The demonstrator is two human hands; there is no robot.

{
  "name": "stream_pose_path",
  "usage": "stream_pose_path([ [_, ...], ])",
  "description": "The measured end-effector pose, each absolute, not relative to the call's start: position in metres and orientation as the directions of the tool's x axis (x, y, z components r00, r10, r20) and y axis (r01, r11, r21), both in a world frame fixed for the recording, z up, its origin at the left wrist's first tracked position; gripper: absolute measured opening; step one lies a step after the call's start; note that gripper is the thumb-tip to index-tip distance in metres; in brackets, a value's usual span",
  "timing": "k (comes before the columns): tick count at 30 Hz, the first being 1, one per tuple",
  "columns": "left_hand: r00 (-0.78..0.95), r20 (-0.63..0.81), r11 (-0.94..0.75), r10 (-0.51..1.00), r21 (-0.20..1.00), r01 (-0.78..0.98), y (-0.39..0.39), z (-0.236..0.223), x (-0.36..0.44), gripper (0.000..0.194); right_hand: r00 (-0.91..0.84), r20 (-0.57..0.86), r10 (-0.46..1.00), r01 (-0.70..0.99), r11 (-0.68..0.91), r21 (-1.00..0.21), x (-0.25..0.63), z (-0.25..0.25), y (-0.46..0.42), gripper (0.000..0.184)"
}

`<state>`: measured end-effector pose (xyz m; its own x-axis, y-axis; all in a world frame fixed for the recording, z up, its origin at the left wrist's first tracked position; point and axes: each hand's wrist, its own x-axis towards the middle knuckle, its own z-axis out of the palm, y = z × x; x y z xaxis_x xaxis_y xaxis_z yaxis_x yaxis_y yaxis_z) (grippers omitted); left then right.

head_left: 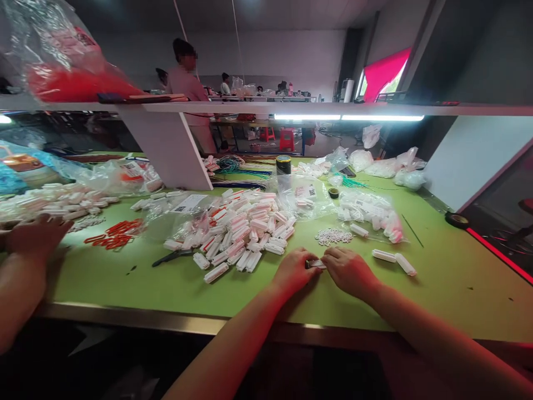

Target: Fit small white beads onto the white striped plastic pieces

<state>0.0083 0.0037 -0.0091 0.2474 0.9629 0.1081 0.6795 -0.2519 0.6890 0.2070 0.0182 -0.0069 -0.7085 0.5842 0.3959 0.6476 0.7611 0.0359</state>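
My left hand (292, 270) is closed round a small white plastic piece (318, 264), which has something dark at its left end. The fingers of my right hand (348, 271) pinch together at the other end and partly hide it. Just beyond my hands lies a heap of tiny white parts (333, 236). A big pile of white plastic housings (245, 228) spreads to the left of my hands. Two loose white housings (393, 261) lie to the right, end to end at an angle.
Clear bags (370, 211) of white parts stand behind my hands. A black-handled tool (171, 257) and orange-red clips (116, 234) lie on the left. A co-worker's hand (37, 239) rests at the far left. A shelf (266, 108) crosses above the green table (175, 289).
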Motion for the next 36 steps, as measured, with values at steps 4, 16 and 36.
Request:
stream_pose_path([
  [4,0.256,0.097,-0.248,0.962,0.709,0.661,0.004,-0.009,0.008,0.022,-0.734,0.361,0.575,0.637,0.768,0.071,0.206,-0.006,0.009,0.023],
  [16,0.262,0.106,-0.263,0.959,0.676,0.689,0.008,-0.014,0.004,0.020,-0.289,0.408,0.866,0.850,0.428,-0.307,0.247,-0.004,0.056,0.018],
  [36,0.277,0.104,-0.274,0.955,0.668,0.692,0.010,-0.016,0.003,0.023,-0.387,0.075,0.919,0.909,0.394,-0.134,0.242,0.006,0.058,0.021],
])
